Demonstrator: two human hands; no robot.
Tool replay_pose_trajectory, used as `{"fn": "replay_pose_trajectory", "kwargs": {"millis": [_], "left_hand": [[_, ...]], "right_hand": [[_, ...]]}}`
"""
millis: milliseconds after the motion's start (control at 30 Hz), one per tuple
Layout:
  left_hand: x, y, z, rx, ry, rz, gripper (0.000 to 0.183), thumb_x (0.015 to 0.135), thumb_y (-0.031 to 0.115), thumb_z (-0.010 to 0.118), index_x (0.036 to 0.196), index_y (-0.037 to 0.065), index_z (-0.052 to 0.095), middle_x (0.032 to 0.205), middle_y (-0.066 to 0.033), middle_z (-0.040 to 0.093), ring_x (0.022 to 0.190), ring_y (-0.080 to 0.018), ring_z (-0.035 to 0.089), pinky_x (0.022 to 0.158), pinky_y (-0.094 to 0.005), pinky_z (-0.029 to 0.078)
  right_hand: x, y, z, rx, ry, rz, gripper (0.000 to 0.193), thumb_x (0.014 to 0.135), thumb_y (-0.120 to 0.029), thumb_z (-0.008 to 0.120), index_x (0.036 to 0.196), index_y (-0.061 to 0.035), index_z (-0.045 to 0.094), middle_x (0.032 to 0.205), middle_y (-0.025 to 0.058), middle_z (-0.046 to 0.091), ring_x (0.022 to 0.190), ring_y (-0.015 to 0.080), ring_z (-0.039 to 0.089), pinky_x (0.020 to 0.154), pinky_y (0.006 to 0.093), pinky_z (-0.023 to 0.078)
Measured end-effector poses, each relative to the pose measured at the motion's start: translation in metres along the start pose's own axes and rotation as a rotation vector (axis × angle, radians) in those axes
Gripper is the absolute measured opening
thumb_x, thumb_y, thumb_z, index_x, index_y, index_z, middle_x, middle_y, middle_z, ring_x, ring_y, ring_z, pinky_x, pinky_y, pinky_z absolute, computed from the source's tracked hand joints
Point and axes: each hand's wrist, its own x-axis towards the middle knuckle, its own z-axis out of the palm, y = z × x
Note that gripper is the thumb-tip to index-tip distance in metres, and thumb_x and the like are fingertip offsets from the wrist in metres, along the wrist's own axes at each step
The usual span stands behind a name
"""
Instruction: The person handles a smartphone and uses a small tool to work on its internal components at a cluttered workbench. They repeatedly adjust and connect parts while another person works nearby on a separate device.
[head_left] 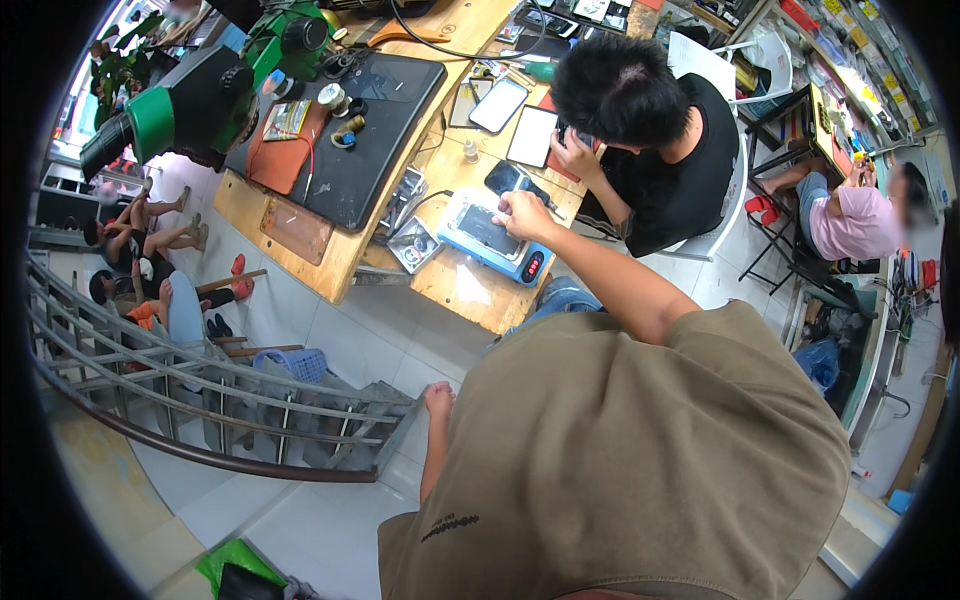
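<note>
Reaching forward over the bench, my right hand (526,215) has its fingers bent together at the upper edge of a dark smartphone (484,232). That phone lies flat on a blue and white heating plate (522,262) with a small red-lit display. What lies under the fingertips is partly hidden. My left hand (439,398) hangs low by my side, fingers curled in, with nothing visible in it. Just beyond the plate lies another dark phone (507,180), and a small bottle (471,151) stands nearby. An open box of small parts (414,245) sits left of the plate.
A person in black (668,150) sits at the bench's right side, close to my right arm. A green microscope (190,110) overhangs the left, near a black mat (375,130) with solder spools. A metal railing (250,440) curves at lower left. Another person (850,215) sits far right.
</note>
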Motion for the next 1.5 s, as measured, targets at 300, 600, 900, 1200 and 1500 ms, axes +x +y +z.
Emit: {"fn": "replay_pose_trajectory", "kwargs": {"millis": [300,600,900,1200,1500], "left_hand": [[0.017,-0.042,-0.011,0.091,-0.093,0.114,0.015,0.094,0.011,0.067,0.085,0.001,0.074,0.072,-0.0006,0.067,0.064,-0.0084,0.058,0.060,-0.0275,0.049],[0.000,-0.008,0.008,-0.041,-0.021,0.060,0.016,0.096,0.013,0.068,0.101,-0.001,0.072,0.081,-0.0049,0.071,0.067,-0.0110,0.061,0.062,-0.0290,0.051],[0.003,-0.015,0.007,0.018,-0.116,0.153,0.015,0.097,0.014,0.066,0.095,0.000,0.072,0.078,-0.0043,0.070,0.067,-0.0115,0.062,0.062,-0.0294,0.051],[0.016,0.019,0.023,0.074,-0.029,0.051,0.015,0.097,0.015,0.064,0.094,0.001,0.070,0.075,-0.0033,0.067,0.064,-0.0109,0.061,0.057,-0.0280,0.049],[-0.019,0.061,0.023,-0.050,0.029,-0.123,0.012,0.100,0.009,0.061,0.108,0.002,0.066,0.088,-0.0066,0.067,0.068,-0.0151,0.065,0.052,-0.0274,0.051]], "right_hand": [[0.013,0.002,-0.007,-0.081,-0.144,-0.086,0.018,0.091,-0.019,0.071,0.093,-0.0009,0.072,0.095,0.0244,0.072,0.096,0.0427,0.071,0.081,0.0501,0.056],[0.009,0.002,-0.007,-0.141,-0.122,-0.205,0.014,0.091,-0.012,0.063,0.089,0.0018,0.065,0.097,0.0254,0.067,0.095,0.0463,0.067,0.082,0.0526,0.054],[0.004,-0.004,-0.007,-0.131,-0.087,-0.186,0.011,0.090,-0.010,0.061,0.087,0.0006,0.064,0.097,0.0240,0.065,0.095,0.0457,0.066,0.083,0.0537,0.054],[-0.001,-0.002,-0.003,-0.098,-0.009,-0.214,0.012,0.090,-0.010,0.065,0.088,0.0014,0.065,0.094,0.0226,0.066,0.092,0.0446,0.067,0.081,0.0531,0.055],[0.037,-0.032,-0.012,0.070,0.046,-0.093,0.023,0.089,-0.025,0.075,0.096,-0.0028,0.073,0.094,0.0173,0.070,0.089,0.0374,0.070,0.077,0.0468,0.054]]}}
